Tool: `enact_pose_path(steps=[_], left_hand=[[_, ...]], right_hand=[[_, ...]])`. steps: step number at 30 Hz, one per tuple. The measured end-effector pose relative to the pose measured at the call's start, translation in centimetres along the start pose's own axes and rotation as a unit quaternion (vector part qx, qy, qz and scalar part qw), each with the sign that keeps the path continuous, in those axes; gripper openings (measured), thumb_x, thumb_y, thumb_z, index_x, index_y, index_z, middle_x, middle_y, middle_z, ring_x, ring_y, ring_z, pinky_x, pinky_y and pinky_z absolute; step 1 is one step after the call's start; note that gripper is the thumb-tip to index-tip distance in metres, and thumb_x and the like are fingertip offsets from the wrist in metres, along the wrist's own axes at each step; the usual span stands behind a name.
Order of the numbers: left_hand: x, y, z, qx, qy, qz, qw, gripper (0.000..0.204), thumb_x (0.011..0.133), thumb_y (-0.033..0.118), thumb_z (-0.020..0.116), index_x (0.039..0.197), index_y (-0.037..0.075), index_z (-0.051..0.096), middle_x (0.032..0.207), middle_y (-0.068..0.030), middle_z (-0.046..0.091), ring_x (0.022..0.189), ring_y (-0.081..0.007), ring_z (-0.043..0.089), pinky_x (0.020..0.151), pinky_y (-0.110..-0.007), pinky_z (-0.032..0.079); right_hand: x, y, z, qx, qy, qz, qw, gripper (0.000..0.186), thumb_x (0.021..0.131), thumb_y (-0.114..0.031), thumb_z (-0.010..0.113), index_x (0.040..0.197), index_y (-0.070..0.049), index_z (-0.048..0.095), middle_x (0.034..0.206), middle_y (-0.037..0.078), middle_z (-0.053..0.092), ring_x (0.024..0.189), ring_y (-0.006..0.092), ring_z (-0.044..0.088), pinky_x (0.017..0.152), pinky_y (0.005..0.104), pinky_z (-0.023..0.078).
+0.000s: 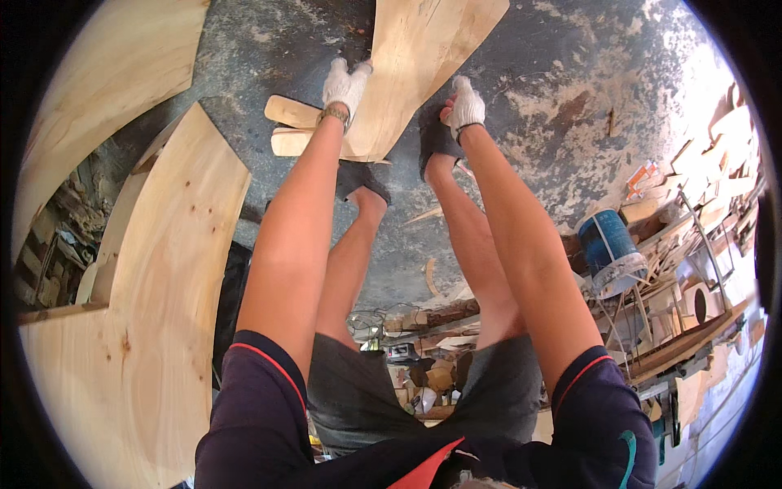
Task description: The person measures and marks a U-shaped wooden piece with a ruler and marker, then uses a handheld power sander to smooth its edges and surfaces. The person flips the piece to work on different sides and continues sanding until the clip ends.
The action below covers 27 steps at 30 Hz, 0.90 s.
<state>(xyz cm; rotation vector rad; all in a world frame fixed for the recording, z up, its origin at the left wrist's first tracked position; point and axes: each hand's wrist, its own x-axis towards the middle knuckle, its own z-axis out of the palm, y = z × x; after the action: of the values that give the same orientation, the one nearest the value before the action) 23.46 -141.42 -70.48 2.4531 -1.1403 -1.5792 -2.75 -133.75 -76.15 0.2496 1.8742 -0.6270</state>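
The far end of the pale curved plywood board (415, 57) runs out past the top edge. The fingers (340, 69) of the white-gloved left hand (344, 85) curl over the board's edge, so their tips are hidden. The white-gloved right hand (466, 106) covers part of the board's right edge. The large pale plywood panel (155, 310) is cut off at the lower left. The heap of wood offcuts (700, 212) at the right is too small and bent to sort out.
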Motion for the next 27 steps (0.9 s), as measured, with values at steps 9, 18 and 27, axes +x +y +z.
enact_pose_path(steps=[9,18,27], left_hand=[[-0.4,1.5,7.2,0.035,-0.061,0.039,0.997,0.086,0.089,0.067,0.071,0.141,0.002,0.053,0.133,-0.0311,0.069,0.126,-0.0451,0.067,0.108,-0.05,0.05],[-11.5,6.5,1.1,0.19,-0.033,0.093,0.977,0.099,0.073,0.072,0.087,0.136,0.004,0.051,0.126,-0.0314,0.071,0.119,-0.0466,0.071,0.099,-0.053,0.056],[-35.5,18.4,-16.8,0.23,-0.181,0.121,0.949,0.104,0.071,0.07,0.088,0.141,0.006,0.044,0.127,-0.0335,0.07,0.124,-0.0509,0.067,0.101,-0.054,0.055]], right_hand=[[0.2,0.5,5.5,-0.029,0.051,-0.085,0.995,0.084,0.091,-0.063,0.073,0.136,0.009,0.066,0.135,0.024,0.069,0.12,0.0325,0.065,0.103,0.0399,0.049],[-11.1,-0.6,2.7,0.153,-0.182,-0.003,0.971,0.074,0.099,-0.061,0.072,0.143,-0.003,0.062,0.124,0.012,0.07,0.116,0.019,0.064,0.102,0.0383,0.049],[-43.0,-8.1,-4.8,0.343,-0.196,0.004,0.919,0.073,0.102,-0.065,0.063,0.153,-0.014,0.05,0.133,0.011,0.07,0.115,0.0318,0.071,0.09,0.0466,0.062]])
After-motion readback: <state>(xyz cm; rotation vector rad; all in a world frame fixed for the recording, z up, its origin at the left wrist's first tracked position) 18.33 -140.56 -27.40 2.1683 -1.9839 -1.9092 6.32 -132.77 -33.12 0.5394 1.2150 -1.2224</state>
